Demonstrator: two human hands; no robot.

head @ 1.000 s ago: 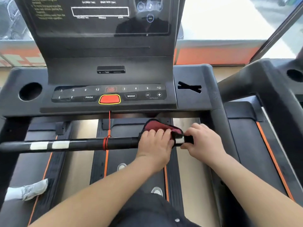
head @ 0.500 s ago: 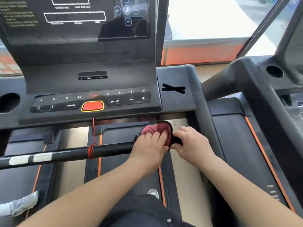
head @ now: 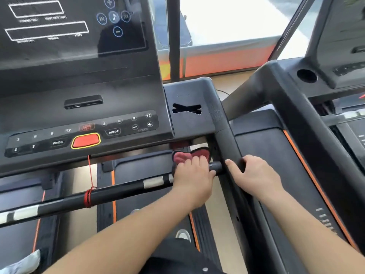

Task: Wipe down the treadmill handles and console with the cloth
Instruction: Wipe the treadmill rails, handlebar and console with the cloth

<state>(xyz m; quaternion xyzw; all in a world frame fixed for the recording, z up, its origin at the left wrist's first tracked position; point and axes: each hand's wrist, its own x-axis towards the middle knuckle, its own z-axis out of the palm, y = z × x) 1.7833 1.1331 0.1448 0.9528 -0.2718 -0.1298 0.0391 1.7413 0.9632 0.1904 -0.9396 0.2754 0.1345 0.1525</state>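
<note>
A black crossbar handle (head: 122, 192) with silver sensor patches runs across below the console (head: 85, 123). My left hand (head: 192, 175) grips the red cloth (head: 182, 156) wrapped over the bar's right end. My right hand (head: 254, 173) holds the black right side handrail (head: 227, 143), with the thumb on its inner side and the fingers curled over its top, where the bar meets it. The console carries a dark screen (head: 59, 26), a row of buttons and a red stop key (head: 86, 140).
A red safety cord (head: 89, 182) hangs from the console and is wound round the crossbar. A second treadmill (head: 320, 107) stands close on the right. The belt (head: 150, 175) and my shoes lie below. A window ledge (head: 227, 56) runs behind.
My left hand has slid the cloth rightward along the crossbar to its end. My right hand left the bar's end and took hold of the side handrail. The view swung to the right.
</note>
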